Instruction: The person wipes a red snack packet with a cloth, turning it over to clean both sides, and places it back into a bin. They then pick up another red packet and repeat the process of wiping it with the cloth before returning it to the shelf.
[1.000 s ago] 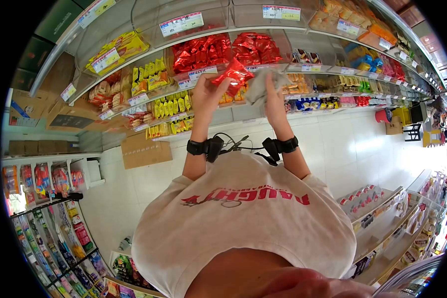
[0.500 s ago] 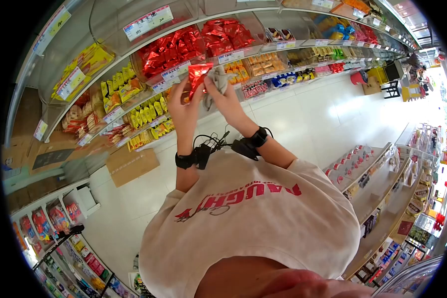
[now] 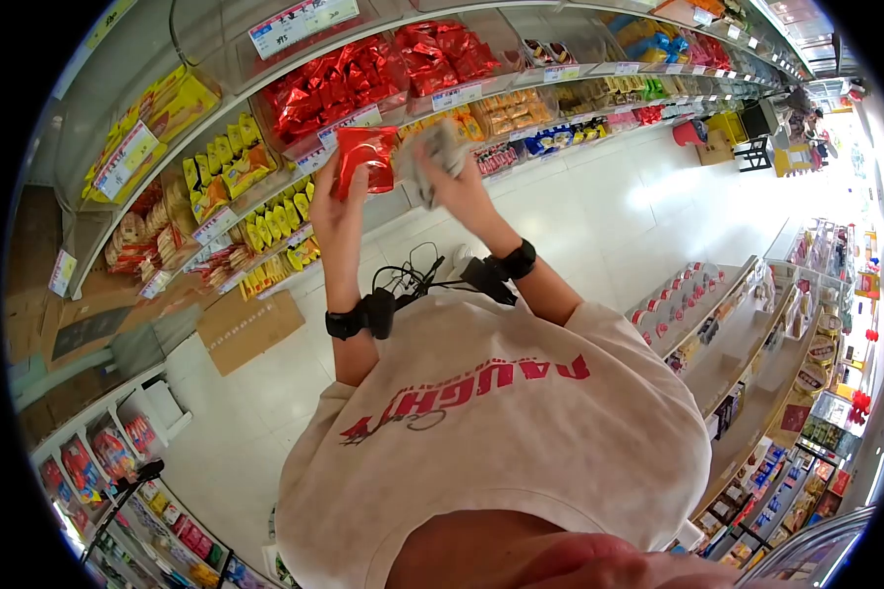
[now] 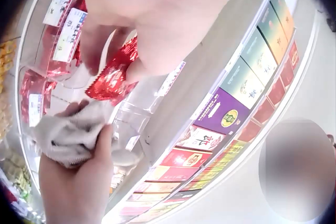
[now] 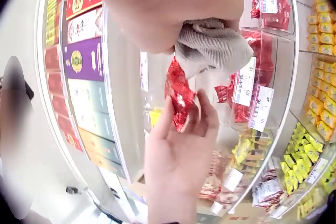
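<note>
In my left hand (image 3: 340, 211) I pinch a shiny red snack packet (image 3: 366, 162) between thumb and fingers, in front of the shelves. My right hand (image 3: 467, 199) grips a crumpled grey cloth (image 3: 440, 162), blurred in the head view, just to the right of the packet. The left wrist view has the cloth (image 4: 73, 134) bunched in the right hand, close below the red foil packet (image 4: 113, 77). Seen from the right wrist, the ribbed cloth (image 5: 212, 45) overlaps the top of the packet (image 5: 180, 95), held upright by the left fingertips.
A clear bin of similar red packets (image 3: 339, 88) stands on the shelf behind my hands, with price tags (image 3: 349, 126) along its edge. Yellow packets (image 3: 228, 162) fill bins to the left. A flattened cardboard box (image 3: 250, 329) lies on the white floor (image 3: 599, 211).
The cloth came against the red packet half a second ago and now sits slightly to its right. The packet has turned its broad face to the head view, which has swung rightward.
</note>
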Demonstrator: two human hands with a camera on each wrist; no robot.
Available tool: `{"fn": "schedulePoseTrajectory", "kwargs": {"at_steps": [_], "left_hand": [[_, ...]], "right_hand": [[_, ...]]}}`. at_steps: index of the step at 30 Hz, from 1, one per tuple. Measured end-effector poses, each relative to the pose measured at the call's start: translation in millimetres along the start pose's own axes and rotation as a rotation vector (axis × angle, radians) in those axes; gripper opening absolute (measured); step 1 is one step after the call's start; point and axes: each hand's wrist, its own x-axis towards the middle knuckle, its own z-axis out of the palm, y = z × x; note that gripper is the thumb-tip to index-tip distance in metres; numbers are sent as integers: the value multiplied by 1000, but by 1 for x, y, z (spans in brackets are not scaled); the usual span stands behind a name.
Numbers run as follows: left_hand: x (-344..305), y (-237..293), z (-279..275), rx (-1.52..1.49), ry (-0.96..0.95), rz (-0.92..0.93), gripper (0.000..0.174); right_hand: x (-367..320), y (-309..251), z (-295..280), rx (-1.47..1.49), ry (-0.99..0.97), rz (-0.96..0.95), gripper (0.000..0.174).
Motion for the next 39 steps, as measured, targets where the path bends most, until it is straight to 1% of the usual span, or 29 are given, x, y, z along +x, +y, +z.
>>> {"fn": "schedulePoseTrajectory", "kwargs": {"at_steps": [1,4,5,8,9,11,12,14,15,17,18,20,21,22,23,24,25,27,29,30,31,32,34,35,38,39], "left_hand": [[1,0,-2,26,-44,-4,43],[6,7,2,190,-343,-70,47],[5,11,8,81,-327,-189,45],[12,9,18,84,-184,-236,38],[14,5,19,69,-206,-248,36],[17,-2,20,43,-248,-275,32],[19,-3,23,19,-220,-265,32],[25,-1,33,-25,-167,-238,30],[31,1,36,38,-181,-233,30],[43,5,40,169,-199,-219,29],[48,-2,44,257,-263,-192,28],[60,-23,54,441,-378,-144,26],[64,-22,70,249,-388,-257,32],[68,-22,81,329,-341,-219,34],[72,-24,92,404,-299,-182,37],[77,-28,101,476,-257,-144,40],[84,-33,105,482,-281,-141,46],[89,-41,121,412,-282,-172,43],[94,-42,134,376,-299,-212,38],[98,-39,141,344,-279,-237,37],[101,-37,150,308,-259,-259,36],[104,-37,158,270,-239,-278,35],[113,-42,173,282,-186,-247,29],[115,-44,179,288,-158,-231,28],[119,-52,199,259,-225,-186,28],[120,-61,203,186,-218,-179,28]], "right_hand": [[1,1,-4,38,116,23,21],[4,-11,-13,62,-50,184,23],[4,-14,-11,-184,-86,112,25],[6,-7,-15,-73,-64,143,26],[5,-10,-13,23,-32,179,26],[11,-16,-16,91,-30,210,23],[12,-16,-19,128,-27,227,22],[29,18,-29,139,150,41,18],[38,30,-35,144,237,-53,16],[50,0,-57,19,272,-51,16],[56,-10,-67,-39,282,-46,16],[74,-7,-76,-329,165,-331,23],[76,-14,-78,-440,62,-422,24],[76,-16,-81,-551,-36,-512,26],[75,-12,-84,-605,-124,-456,31],[78,-3,-91,-516,-98,-378,31],[84,8,-100,-428,-71,-302,31],[97,15,-118,-272,-21,-159,27],[109,20,-132,-161,14,-142,23],[114,19,-138,-109,35,-133,21],[120,16,-147,-123,15,-127,21],[126,14,-151,-58,35,-107,20],[138,13,-157,70,69,-65,19],[145,17,-158,203,91,-30,16],[158,18,-162,416,269,65,18],[163,16,-164,406,297,69,17]]}}
